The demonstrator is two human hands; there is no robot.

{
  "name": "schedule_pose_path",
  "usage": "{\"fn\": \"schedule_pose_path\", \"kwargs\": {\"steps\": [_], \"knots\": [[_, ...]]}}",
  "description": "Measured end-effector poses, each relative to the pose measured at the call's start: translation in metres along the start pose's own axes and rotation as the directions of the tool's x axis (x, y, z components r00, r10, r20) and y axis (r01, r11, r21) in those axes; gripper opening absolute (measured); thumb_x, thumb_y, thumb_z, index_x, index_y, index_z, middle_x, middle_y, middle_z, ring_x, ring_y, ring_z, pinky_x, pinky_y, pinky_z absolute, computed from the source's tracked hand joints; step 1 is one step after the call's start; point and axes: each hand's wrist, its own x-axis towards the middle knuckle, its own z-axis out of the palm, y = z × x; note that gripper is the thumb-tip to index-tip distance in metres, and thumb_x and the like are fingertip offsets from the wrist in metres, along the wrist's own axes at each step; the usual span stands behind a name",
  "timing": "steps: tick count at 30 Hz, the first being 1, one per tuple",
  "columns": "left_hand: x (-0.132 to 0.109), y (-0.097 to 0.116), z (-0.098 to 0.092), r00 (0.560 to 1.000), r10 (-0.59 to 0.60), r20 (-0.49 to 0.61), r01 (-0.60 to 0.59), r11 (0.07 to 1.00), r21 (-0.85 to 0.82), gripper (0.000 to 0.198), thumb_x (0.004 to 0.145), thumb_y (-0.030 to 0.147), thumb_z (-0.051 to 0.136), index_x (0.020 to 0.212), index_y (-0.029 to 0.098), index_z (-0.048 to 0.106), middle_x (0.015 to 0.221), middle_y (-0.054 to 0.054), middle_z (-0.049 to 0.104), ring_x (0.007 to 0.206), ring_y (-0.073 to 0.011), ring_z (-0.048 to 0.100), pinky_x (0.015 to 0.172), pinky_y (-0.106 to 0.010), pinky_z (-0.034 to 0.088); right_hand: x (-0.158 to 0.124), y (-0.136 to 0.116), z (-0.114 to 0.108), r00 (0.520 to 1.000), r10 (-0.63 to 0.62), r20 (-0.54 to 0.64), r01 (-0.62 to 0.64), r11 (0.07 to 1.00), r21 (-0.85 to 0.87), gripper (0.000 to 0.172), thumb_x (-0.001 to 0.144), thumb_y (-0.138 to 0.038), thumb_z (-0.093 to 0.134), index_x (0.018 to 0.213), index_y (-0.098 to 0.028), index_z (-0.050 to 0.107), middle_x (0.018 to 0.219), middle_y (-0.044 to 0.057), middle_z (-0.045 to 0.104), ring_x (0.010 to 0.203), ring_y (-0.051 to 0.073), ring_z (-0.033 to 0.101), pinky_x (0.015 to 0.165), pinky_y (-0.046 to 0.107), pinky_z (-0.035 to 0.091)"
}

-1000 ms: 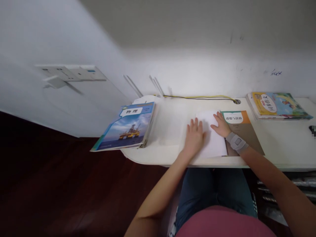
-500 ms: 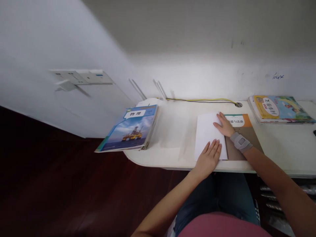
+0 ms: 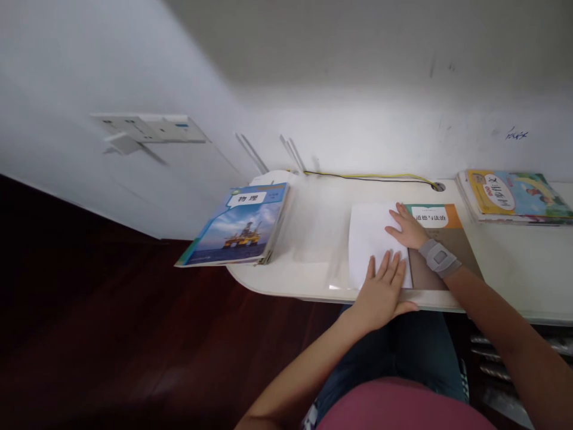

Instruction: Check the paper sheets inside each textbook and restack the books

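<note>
A textbook with a brown, orange and green cover lies on the white desk in front of me. White paper lies flat along its left side, covering part of it, and what is under the paper is hidden. My left hand rests on the paper's lower part, fingers spread and thumb out over the desk's front edge. Higher up, my right hand presses flat near the paper's right edge, thumb and fingers apart. A grey band circles the right wrist. Neither hand grips anything.
A stack of books topped by a blue physics textbook overhangs the desk's left end. More books with a yellow and blue cover lie at the right. A thin cable runs along the wall to a round hole in the desk.
My left hand's fingers have spread and its thumb has moved out to the right. The paper's left edge reaches slightly farther left. My right hand stays in nearly the same place.
</note>
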Motion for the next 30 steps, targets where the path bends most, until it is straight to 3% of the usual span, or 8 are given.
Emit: {"fn": "schedule_pose_path", "kwargs": {"steps": [3, 5, 8, 16, 26, 30], "knots": [[0.024, 0.016, -0.003, 0.989, -0.140, 0.043, 0.141, 0.989, -0.037, 0.079, 0.088, 0.063, 0.026, 0.142, 0.006, 0.030, 0.149, -0.020, 0.025, 0.138, -0.0391, 0.015, 0.105, -0.063, 0.023, 0.000, 0.000, -0.001, 0.999, 0.049, -0.011, -0.049, 0.999, 0.015, 0.064, 0.085, -0.046, 0.050, 0.136, -0.008, 0.043, 0.151, 0.017, 0.023, 0.140, 0.028, 0.016, 0.114, 0.042, 0.019], [0.039, 0.023, 0.003, 0.969, -0.239, 0.064, 0.241, 0.970, -0.028, 0.071, 0.090, 0.056, 0.029, 0.141, 0.006, 0.031, 0.149, -0.021, 0.026, 0.137, -0.0408, 0.017, 0.104, -0.066, 0.021, 0.000, -0.001, -0.003, 0.996, 0.085, -0.009, -0.085, 0.996, 0.013, 0.064, 0.084, -0.042, 0.051, 0.136, -0.007, 0.042, 0.151, 0.017, 0.023, 0.140, 0.028, 0.017, 0.113, 0.040, 0.020], [0.052, 0.028, 0.015, 0.951, -0.293, 0.095, 0.297, 0.955, -0.021, 0.063, 0.091, 0.044, 0.036, 0.142, 0.008, 0.031, 0.149, -0.020, 0.025, 0.137, -0.0419, 0.019, 0.102, -0.068, 0.021, 0.001, -0.001, -0.005, 0.991, 0.136, -0.015, -0.136, 0.991, -0.009, 0.064, 0.083, -0.036, 0.052, 0.137, -0.005, 0.040, 0.151, 0.019, 0.023, 0.140, 0.028, 0.019, 0.113, 0.040, 0.022], [0.046, 0.019, 0.015, 0.949, -0.291, 0.124, 0.296, 0.955, -0.025, 0.060, 0.088, 0.036, 0.041, 0.143, 0.013, 0.032, 0.152, -0.016, 0.021, 0.137, -0.0423, 0.017, 0.102, -0.069, 0.020, 0.003, 0.003, 0.000, 0.988, 0.129, -0.082, -0.132, 0.991, -0.026, 0.055, 0.088, -0.033, 0.040, 0.137, -0.009, 0.040, 0.149, 0.015, 0.030, 0.138, 0.027, 0.025, 0.111, 0.043, 0.026], [0.033, 0.035, 0.026, 0.972, -0.230, 0.046, 0.232, 0.972, -0.028, 0.057, 0.091, 0.041, 0.036, 0.140, 0.012, 0.036, 0.152, -0.016, 0.019, 0.137, -0.0407, 0.020, 0.101, -0.066, 0.028, 0.000, 0.002, -0.003, 0.998, -0.028, 0.062, 0.036, 0.992, -0.124, 0.056, 0.085, -0.037, 0.049, 0.132, -0.007, 0.047, 0.150, 0.017, 0.026, 0.139, 0.029, 0.022, 0.112, 0.040, 0.024], [0.032, 0.034, 0.024, 0.974, -0.226, 0.024, 0.226, 0.974, -0.002, 0.053, 0.092, 0.036, 0.033, 0.138, 0.011, 0.039, 0.151, -0.014, 0.024, 0.138, -0.0373, 0.020, 0.102, -0.066, 0.027, 0.000, -0.001, -0.004, 0.994, -0.049, 0.093, 0.062, 0.988, -0.141, 0.064, 0.089, -0.048, 0.041, 0.137, -0.008, 0.040, 0.150, 0.017, 0.026, 0.140, 0.028, 0.019, 0.112, 0.042, 0.023]]}}
